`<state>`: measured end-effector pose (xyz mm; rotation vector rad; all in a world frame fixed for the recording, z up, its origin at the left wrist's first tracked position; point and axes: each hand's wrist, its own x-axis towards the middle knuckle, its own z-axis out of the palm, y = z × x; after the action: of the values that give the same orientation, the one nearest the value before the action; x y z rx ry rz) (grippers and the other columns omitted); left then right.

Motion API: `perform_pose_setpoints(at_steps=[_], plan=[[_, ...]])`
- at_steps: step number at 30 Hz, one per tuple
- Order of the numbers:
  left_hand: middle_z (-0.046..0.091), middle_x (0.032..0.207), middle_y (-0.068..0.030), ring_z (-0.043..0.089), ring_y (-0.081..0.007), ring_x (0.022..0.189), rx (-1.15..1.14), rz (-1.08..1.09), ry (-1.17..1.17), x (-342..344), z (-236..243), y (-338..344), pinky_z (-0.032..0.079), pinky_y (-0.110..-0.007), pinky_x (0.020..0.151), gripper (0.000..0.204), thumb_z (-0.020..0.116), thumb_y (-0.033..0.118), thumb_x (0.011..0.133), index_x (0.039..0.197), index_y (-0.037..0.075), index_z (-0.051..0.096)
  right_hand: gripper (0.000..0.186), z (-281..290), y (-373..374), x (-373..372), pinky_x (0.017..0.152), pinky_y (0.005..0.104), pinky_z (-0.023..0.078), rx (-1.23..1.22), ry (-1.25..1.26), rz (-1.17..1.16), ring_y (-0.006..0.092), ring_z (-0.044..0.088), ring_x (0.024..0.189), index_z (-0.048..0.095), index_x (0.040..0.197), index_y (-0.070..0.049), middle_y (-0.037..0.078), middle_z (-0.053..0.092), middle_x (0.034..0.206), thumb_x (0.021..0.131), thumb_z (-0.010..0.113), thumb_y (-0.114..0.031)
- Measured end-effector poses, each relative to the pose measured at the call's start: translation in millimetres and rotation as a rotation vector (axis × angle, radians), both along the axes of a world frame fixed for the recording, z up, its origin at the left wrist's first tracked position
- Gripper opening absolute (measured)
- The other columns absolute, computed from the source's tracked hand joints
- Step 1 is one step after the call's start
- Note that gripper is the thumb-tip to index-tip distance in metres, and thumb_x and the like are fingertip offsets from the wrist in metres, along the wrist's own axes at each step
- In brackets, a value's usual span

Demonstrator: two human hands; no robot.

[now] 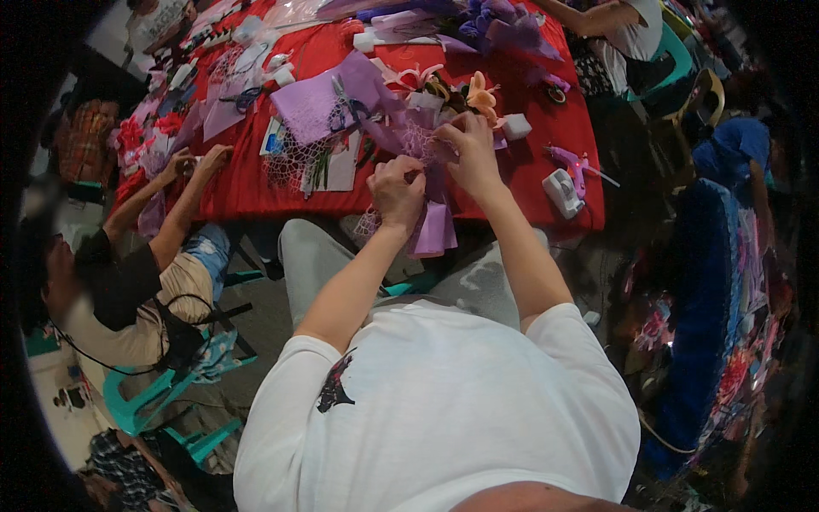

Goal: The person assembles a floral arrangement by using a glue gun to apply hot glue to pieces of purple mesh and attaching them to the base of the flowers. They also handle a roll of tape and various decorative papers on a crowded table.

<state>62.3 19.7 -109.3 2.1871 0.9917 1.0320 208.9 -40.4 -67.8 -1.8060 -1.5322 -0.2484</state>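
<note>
In front of me at the table's near edge lies a flower bouquet with a pink lily and an orange lily. Lilac wrapping paper is gathered round its stems, its lower end hanging past the edge. Purple mesh netting covers the gathered part. My left hand is closed in a pinch beside the stem wrap; what its fingertips hold is too small to tell. My right hand pinches at the netting on the other side, its thumb and forefinger together.
A red-covered table carries scissors, a lilac sheet, a white tape dispenser and a pink glue gun. At left, another person's hands work over the table. A blue-covered surface stands at right.
</note>
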Motion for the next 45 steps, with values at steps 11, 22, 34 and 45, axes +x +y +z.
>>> perform_pose_setpoints(at_steps=[11, 22, 34, 45], plan=[[0.065, 0.083, -0.0062, 0.058, -0.0274, 0.087, 0.132, -0.028, 0.098, -3, 1, -4, 0.040, -0.042, 0.076, 0.011, 0.068, 0.011, 0.070, 0.081, 0.013, 0.068, 0.019, 30, 35, 10, 0.086, 0.0444, 0.040, -0.175, -0.304, 0.206, 0.0292, 0.052, 0.102, 0.068, 0.090, -0.017, 0.007, 0.057, 0.101, 0.072, 0.073, -0.018], [0.069, 0.089, -0.0181, 0.066, -0.0350, 0.089, -0.300, 0.017, 0.175, 3, 23, 20, 0.051, -0.040, 0.081, 0.023, 0.069, 0.017, 0.070, 0.091, 0.005, 0.070, 0.011, 44, -79, -35, 0.076, 0.0407, 0.044, -0.106, 0.177, 0.239, 0.0303, 0.056, 0.085, 0.066, 0.084, -0.006, 0.011, 0.057, 0.082, 0.077, 0.068, -0.014], [0.063, 0.103, -0.0171, 0.059, -0.0328, 0.103, -0.281, 0.309, 0.308, 28, 40, -21, 0.037, -0.045, 0.091, 0.050, 0.069, 0.009, 0.071, 0.114, 0.003, 0.044, 0.025, -5, 1, -14, 0.089, 0.0414, 0.038, 0.150, 0.258, -0.027, 0.0323, 0.047, 0.104, 0.071, 0.092, -0.011, 0.014, 0.054, 0.101, 0.073, 0.078, -0.025], [0.056, 0.107, -0.0107, 0.053, -0.0290, 0.109, -0.208, 0.428, 0.132, 24, -8, -33, 0.033, -0.045, 0.091, 0.048, 0.069, 0.010, 0.070, 0.109, 0.008, 0.042, 0.017, 0, 48, 11, 0.094, 0.0454, 0.034, -0.110, -0.055, 0.151, 0.0300, 0.045, 0.113, 0.076, 0.082, -0.029, 0.003, 0.057, 0.110, 0.066, 0.080, -0.027]])
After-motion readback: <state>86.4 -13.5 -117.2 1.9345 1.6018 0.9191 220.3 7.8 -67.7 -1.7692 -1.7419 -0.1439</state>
